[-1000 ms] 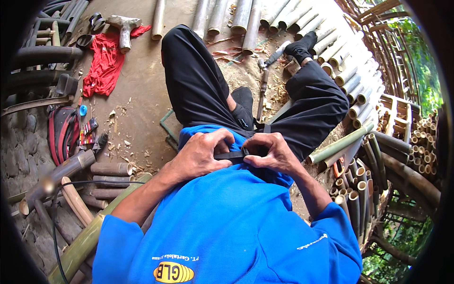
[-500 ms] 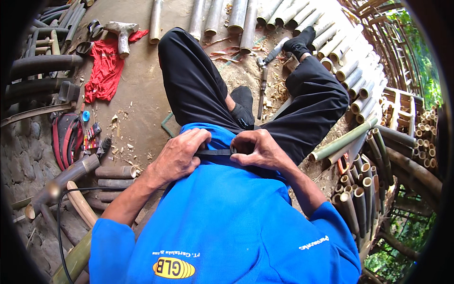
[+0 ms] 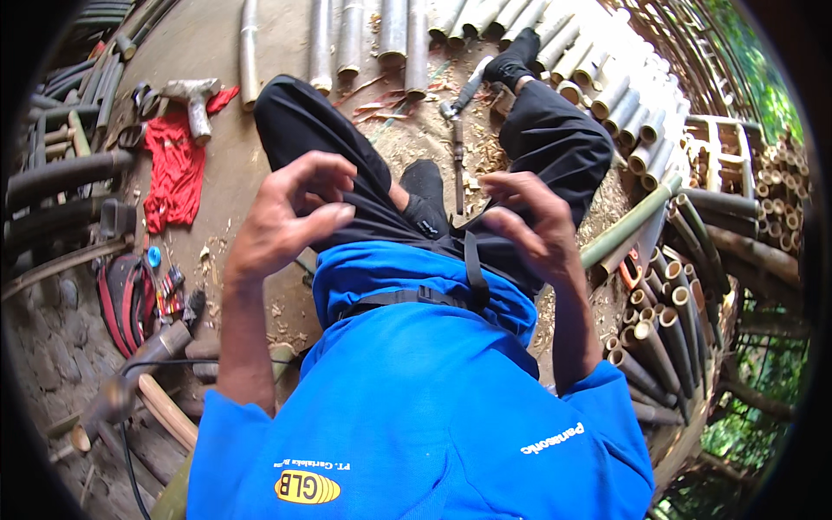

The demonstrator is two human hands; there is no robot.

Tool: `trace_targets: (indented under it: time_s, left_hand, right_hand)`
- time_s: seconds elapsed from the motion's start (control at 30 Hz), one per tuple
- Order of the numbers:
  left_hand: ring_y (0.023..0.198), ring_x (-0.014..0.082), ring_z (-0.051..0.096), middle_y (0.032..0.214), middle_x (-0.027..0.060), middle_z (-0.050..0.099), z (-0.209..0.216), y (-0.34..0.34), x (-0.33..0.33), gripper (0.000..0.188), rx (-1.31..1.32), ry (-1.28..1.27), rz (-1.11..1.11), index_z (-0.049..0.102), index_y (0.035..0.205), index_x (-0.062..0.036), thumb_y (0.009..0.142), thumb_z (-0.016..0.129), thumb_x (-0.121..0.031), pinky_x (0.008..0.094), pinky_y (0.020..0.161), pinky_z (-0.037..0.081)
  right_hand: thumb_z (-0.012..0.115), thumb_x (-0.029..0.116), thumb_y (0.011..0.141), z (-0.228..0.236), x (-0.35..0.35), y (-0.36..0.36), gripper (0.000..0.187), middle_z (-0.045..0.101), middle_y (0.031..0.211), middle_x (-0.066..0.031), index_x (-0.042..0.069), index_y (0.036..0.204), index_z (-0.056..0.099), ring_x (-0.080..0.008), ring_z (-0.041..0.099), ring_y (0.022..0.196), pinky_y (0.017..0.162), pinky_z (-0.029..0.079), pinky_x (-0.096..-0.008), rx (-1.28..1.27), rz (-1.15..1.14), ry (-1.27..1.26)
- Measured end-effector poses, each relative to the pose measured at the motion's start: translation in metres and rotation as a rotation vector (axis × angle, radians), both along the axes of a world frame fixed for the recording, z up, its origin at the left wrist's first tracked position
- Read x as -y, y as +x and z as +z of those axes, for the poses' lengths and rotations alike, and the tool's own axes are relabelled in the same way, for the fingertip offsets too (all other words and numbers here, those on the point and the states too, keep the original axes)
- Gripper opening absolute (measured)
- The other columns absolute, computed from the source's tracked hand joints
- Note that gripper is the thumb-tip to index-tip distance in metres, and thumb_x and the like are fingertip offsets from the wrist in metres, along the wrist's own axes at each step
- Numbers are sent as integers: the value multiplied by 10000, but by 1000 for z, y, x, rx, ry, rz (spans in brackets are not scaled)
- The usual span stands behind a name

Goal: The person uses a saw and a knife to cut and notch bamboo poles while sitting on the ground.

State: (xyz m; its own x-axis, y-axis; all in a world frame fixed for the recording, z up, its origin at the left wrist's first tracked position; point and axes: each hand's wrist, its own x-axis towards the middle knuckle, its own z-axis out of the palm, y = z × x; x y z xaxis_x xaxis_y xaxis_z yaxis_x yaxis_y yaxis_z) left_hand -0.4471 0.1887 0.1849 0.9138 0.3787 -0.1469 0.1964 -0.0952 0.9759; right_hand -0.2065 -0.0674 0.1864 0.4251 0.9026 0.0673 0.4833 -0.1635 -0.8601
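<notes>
My left hand (image 3: pixel 290 208) is raised above my left thigh, its fingers curved and apart from the thumb, with nothing between them. Over the right thigh, my right hand (image 3: pixel 536 221) is lifted too, fingers bent and spread from the thumb, empty. Between the hands, a black strap (image 3: pixel 403 300) with a buckle runs round the waist of my blue shirt (image 3: pixel 433 381). Its loose end (image 3: pixel 473 264) hangs toward the right leg. I sit with legs bent in black trousers (image 3: pixel 325 147). Past my feet, a hammer-like tool with a long dark shaft (image 3: pixel 458 147) lies on the ground.
Bamboo tubes (image 3: pixel 393 35) lie in a row ahead and along the right. More bamboo pieces (image 3: pixel 667 321) are bundled at right. At left are a red cloth (image 3: pixel 173 173), a wooden mallet (image 3: pixel 196 104) and a red-black backpack (image 3: pixel 126 295). Wood shavings dot the dirt floor.
Both hands have let go of the black strap, risen and moved apart. The strap now lies buckled round my waist with its end dangling. The view has shifted slightly.
</notes>
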Motion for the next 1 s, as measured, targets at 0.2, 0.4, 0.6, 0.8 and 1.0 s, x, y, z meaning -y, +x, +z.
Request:
trace_targets:
  time_s: [0.2,0.4,0.6,0.8,1.0]
  left_hand:
    - [968,118,665,1080,57,691,-14,101,0,365,-88,200,-355,692,1223,-9,891,809,-108,292,825,562]
    - [968,198,712,1071,133,743,-11,218,-44,375,120,407,-504,724,1194,-3,859,815,-145,340,866,584]
    - [995,205,721,1106,134,759,-36,332,-22,439,-40,203,-304,701,1262,-28,900,775,-265,359,873,595]
    - [695,160,662,832,103,732,-255,373,23,309,-497,248,57,729,967,22,822,826,-233,371,554,542]
    - [1172,403,696,1239,248,697,-316,340,48,899,-724,534,86,357,1398,21,803,862,-425,504,982,563]
  right_hand:
    - [695,160,1020,-11,112,24,268,736,1092,-73,4,1235,721,-133,687,966,856,560,-315,10,-826,131]
    - [722,196,968,-132,231,6,244,731,874,-73,-20,1073,760,-153,658,795,746,540,-327,-85,-1021,-399]
    - [718,187,958,-180,215,-5,246,771,912,-99,-27,1071,762,-204,710,817,791,572,-344,-124,-949,-438]
    - [716,192,951,-181,231,49,259,796,940,-121,-32,1071,764,-266,758,834,807,593,-375,-64,-915,-178]
    - [706,351,939,-223,189,42,385,737,1064,-285,45,1168,752,-463,712,988,894,550,-538,68,-862,-860]
